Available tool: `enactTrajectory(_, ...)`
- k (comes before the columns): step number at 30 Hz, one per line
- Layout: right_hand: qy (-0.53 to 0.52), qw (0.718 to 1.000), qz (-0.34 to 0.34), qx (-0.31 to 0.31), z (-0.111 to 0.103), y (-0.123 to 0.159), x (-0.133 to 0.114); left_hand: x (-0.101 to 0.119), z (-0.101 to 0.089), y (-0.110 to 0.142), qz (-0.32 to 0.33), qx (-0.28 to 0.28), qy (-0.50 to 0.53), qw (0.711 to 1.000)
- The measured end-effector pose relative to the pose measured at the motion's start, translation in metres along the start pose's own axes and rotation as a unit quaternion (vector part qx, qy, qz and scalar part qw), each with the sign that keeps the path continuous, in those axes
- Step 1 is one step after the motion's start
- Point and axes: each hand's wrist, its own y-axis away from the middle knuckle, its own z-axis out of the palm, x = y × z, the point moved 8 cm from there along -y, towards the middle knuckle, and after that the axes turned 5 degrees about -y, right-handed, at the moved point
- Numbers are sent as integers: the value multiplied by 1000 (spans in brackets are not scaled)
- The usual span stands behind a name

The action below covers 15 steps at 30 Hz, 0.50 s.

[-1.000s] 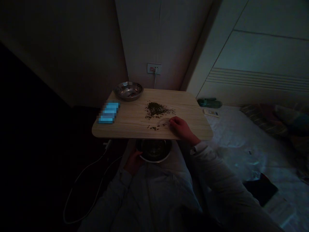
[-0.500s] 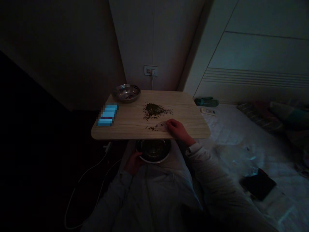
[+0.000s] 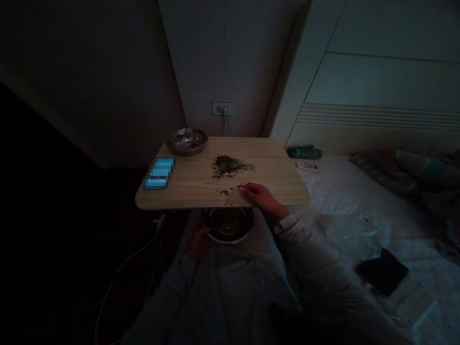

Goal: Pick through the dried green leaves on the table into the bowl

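Note:
A small wooden table [image 3: 280,179] carries a heap of small dark green grains [image 3: 227,165] in its middle. A few loose grains [image 3: 223,191] lie nearer the front edge. My right hand [image 3: 259,196] rests on the table beside them, fingers curled toward the grains. Just under the table's front edge, on my lap, sits a metal bowl [image 3: 227,225]. My left hand [image 3: 199,242] grips that bowl at its left rim.
A second metal bowl [image 3: 186,140] stands at the table's back left, and a lit phone [image 3: 159,173] lies at its left edge. A wall socket [image 3: 222,108] with a cable is behind. A bed with a bottle [image 3: 304,153], a remote [image 3: 308,166] and a dark object [image 3: 381,271] lies to the right.
My right hand has slid a little left and toward the front edge, along with the loose grains. The left hand and bowl have stayed put. The view drifted slightly.

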Motion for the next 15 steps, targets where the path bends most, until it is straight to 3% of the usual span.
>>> enactTrajectory(5, -51, 998, 0, -24, 4, 2, -1, 2, 2, 0, 14, -9, 5, 1000)
enactTrajectory(15, -19, 997, 14, 74, -7, 3, 2, 1, 0, 2, -6, 18, 21, 1000)
